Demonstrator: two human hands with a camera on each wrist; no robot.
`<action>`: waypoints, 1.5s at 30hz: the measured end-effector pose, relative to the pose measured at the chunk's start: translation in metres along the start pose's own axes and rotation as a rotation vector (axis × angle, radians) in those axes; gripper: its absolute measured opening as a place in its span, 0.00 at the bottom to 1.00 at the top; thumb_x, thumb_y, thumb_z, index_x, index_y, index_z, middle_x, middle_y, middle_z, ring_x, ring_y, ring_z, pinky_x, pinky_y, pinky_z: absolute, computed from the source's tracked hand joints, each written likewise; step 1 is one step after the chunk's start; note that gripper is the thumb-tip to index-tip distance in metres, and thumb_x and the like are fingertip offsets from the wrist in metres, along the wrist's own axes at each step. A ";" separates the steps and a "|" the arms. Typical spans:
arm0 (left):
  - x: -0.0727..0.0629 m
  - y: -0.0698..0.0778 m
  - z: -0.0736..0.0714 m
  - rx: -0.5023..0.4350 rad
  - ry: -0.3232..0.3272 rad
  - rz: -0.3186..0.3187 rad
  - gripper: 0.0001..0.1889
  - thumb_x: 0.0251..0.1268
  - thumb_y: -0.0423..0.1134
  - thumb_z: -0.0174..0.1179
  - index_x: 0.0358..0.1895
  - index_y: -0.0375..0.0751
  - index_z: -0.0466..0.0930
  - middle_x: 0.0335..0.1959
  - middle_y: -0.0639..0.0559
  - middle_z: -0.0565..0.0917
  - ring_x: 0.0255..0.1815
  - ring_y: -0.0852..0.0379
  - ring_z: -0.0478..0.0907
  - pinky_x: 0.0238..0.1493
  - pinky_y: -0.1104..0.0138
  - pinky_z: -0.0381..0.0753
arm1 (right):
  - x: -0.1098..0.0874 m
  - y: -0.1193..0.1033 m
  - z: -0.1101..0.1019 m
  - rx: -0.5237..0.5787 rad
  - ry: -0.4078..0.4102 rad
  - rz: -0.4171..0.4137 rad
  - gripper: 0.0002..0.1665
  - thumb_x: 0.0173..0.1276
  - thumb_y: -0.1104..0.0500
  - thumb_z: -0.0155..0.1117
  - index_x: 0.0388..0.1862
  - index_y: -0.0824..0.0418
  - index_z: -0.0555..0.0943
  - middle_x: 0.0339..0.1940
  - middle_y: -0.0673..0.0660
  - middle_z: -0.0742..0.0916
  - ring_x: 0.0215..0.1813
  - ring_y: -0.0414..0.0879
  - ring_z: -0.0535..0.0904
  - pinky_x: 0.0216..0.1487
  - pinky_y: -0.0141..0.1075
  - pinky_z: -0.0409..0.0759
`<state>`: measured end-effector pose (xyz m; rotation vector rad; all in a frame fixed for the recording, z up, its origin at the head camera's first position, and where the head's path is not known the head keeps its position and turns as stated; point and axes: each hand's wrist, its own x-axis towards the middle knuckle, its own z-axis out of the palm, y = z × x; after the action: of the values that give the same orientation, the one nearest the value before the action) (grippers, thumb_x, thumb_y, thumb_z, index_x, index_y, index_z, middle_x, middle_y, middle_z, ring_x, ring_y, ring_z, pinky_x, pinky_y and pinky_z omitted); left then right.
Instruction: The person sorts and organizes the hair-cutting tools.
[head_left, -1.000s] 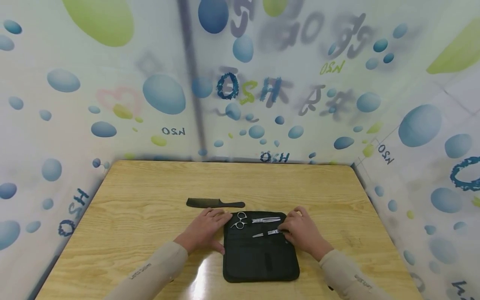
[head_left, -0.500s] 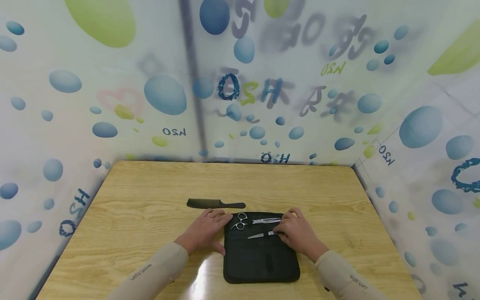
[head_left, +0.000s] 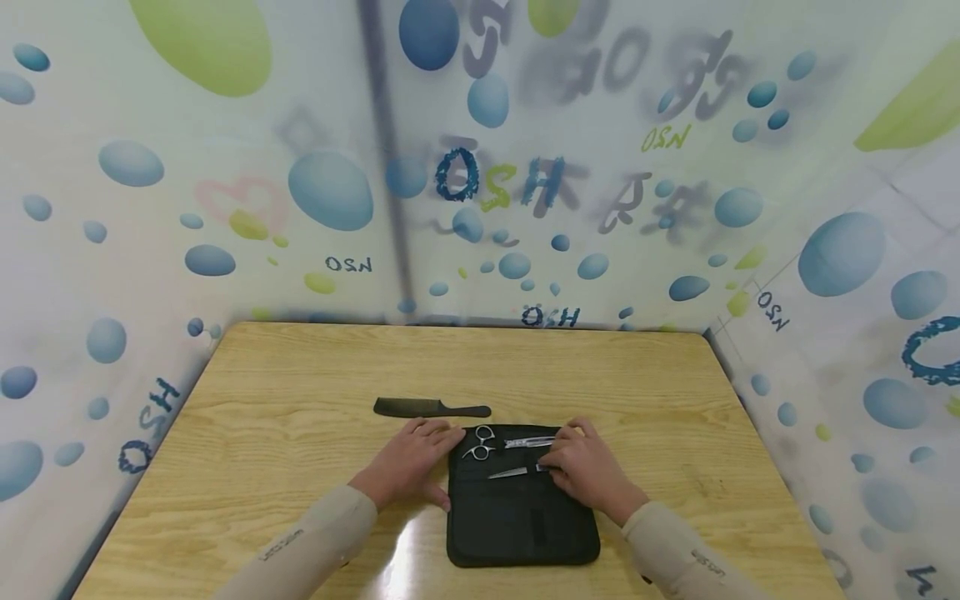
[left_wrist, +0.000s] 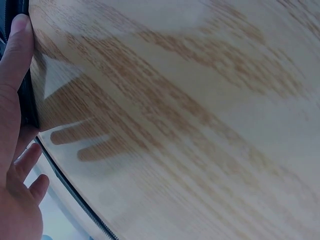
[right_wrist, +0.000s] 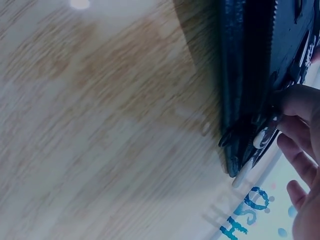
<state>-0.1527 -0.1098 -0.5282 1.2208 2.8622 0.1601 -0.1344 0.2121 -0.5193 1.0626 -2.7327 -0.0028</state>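
A black case (head_left: 491, 533) lies flat and unfolded on the table. My left hand (head_left: 405, 462) rests along its left side, fingertips on the upper left corner and the thumb by the edge; in the left wrist view a fingertip (left_wrist: 21, 24) touches the case's rim. My right hand (head_left: 592, 471) pinches a pair of scissors (head_left: 508, 473) over the case's right half, blades pointing left across a dark loop; the hand mostly hides their handles. Above them, thinning scissors (head_left: 528, 442) lie in the case, finger rings to the left and blades reaching under my right fingers.
A black comb (head_left: 408, 407) with a handle lies on the wooden table (head_left: 300, 358) just behind the case. Patterned walls (head_left: 487, 250) stand behind the table and at both sides. A zip (right_wrist: 274, 30) runs along the case's edge.
My right hand has slid to the left with the scissors, so their blades reach farther left past the loop. The left hand, the case and the comb have stayed put.
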 end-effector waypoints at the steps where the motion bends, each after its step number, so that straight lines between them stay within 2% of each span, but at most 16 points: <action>1: 0.000 0.000 0.000 0.001 0.000 0.000 0.57 0.37 0.75 0.66 0.72 0.43 0.65 0.67 0.51 0.75 0.69 0.49 0.69 0.71 0.49 0.65 | 0.000 0.000 0.000 0.001 -0.003 0.000 0.10 0.54 0.57 0.72 0.35 0.44 0.90 0.29 0.40 0.88 0.40 0.41 0.79 0.60 0.46 0.69; 12: -0.001 -0.002 0.003 -0.011 0.022 0.010 0.57 0.36 0.75 0.66 0.72 0.43 0.65 0.67 0.51 0.76 0.69 0.48 0.69 0.70 0.48 0.65 | -0.002 0.001 0.003 0.015 -0.013 -0.013 0.09 0.58 0.55 0.73 0.39 0.45 0.89 0.36 0.42 0.88 0.45 0.42 0.80 0.60 0.45 0.70; 20: 0.000 -0.002 0.002 -0.015 0.003 -0.003 0.57 0.37 0.75 0.66 0.72 0.43 0.64 0.68 0.51 0.75 0.70 0.49 0.68 0.71 0.48 0.64 | -0.009 0.015 -0.004 0.093 -0.067 0.024 0.16 0.57 0.49 0.74 0.45 0.47 0.87 0.44 0.44 0.88 0.52 0.45 0.80 0.61 0.50 0.71; 29: -0.001 -0.003 0.005 -0.010 -0.008 -0.011 0.58 0.38 0.76 0.64 0.73 0.45 0.63 0.68 0.52 0.74 0.71 0.50 0.67 0.72 0.49 0.63 | -0.017 0.027 -0.007 0.075 -0.118 0.098 0.25 0.51 0.44 0.77 0.49 0.50 0.87 0.49 0.48 0.88 0.55 0.48 0.80 0.62 0.54 0.70; 38: -0.001 -0.003 0.005 -0.014 0.006 -0.007 0.58 0.37 0.76 0.64 0.73 0.44 0.63 0.68 0.53 0.74 0.70 0.51 0.68 0.72 0.50 0.63 | -0.018 0.027 -0.009 0.087 -0.115 0.103 0.24 0.51 0.44 0.76 0.48 0.50 0.88 0.46 0.47 0.90 0.50 0.45 0.80 0.61 0.51 0.70; 45: -0.001 -0.003 0.006 -0.018 0.064 0.024 0.57 0.35 0.75 0.66 0.71 0.42 0.66 0.66 0.51 0.77 0.67 0.50 0.71 0.69 0.49 0.66 | -0.017 0.023 -0.005 0.096 -0.117 0.102 0.20 0.52 0.41 0.74 0.40 0.49 0.89 0.45 0.47 0.90 0.51 0.45 0.81 0.60 0.50 0.70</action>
<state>-0.1535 -0.1122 -0.5347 1.2699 2.8940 0.2286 -0.1367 0.2409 -0.5161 0.9743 -2.9164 0.0860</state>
